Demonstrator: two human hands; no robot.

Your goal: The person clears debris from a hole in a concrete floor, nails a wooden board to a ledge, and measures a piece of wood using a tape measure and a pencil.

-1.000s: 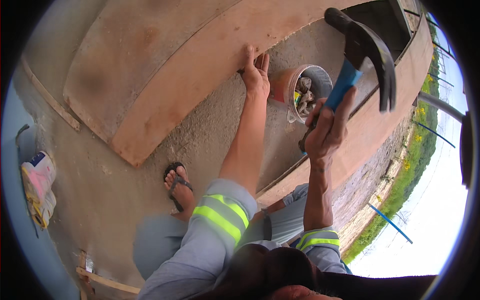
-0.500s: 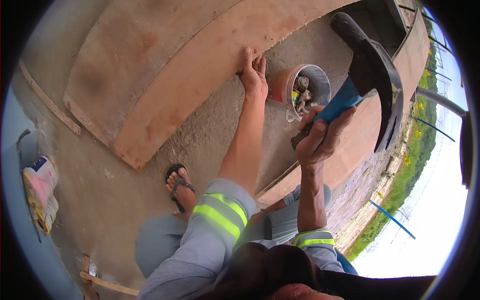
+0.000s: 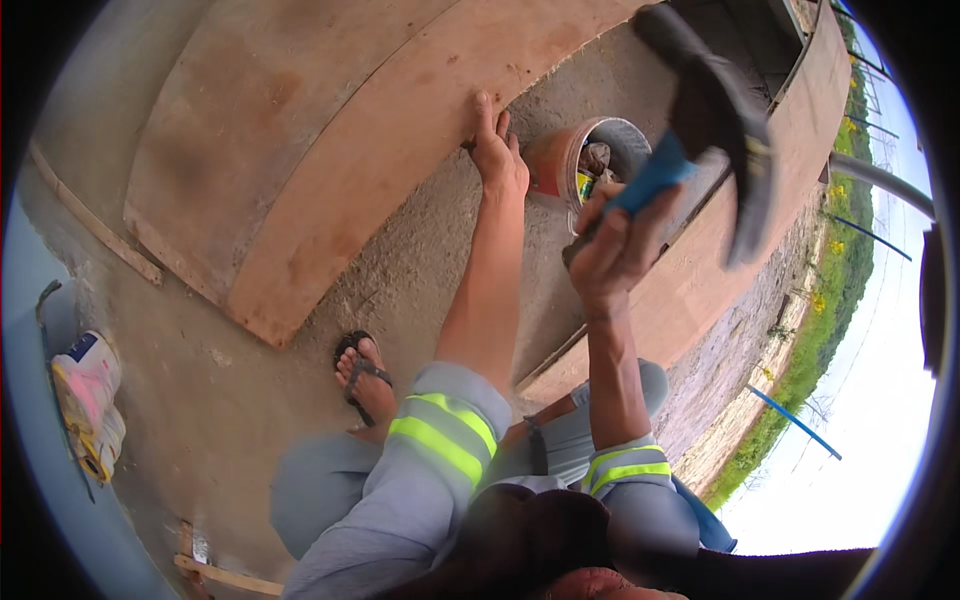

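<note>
My right hand [image 3: 618, 250] grips a claw hammer by its blue and dark handle [image 3: 650, 178]; the dark head [image 3: 720, 120] is raised and smeared by motion. My left hand [image 3: 499, 155] is at the inner edge of a curved plywood board [image 3: 370, 160], thumb pointing up along it, the other fingers curled at the edge and partly hidden. Just right of that hand, an orange-red bucket [image 3: 550, 160] with a pale rim stands on rough concrete [image 3: 390, 260], holding crumpled items.
A second plywood panel [image 3: 230, 130] adjoins at upper left, another strip [image 3: 680, 300] runs along the right. Pink-white bags [image 3: 85, 395] lie by a pale blue edge at left; wooden laths [image 3: 90, 210] lie nearby. My sandalled foot [image 3: 368, 380] is below. Greenery and blue rods show at right.
My right hand with the hammer has shifted leftward, and the head has tilted and become blurred. My left hand stays at the board's edge, slightly further left in the picture.
</note>
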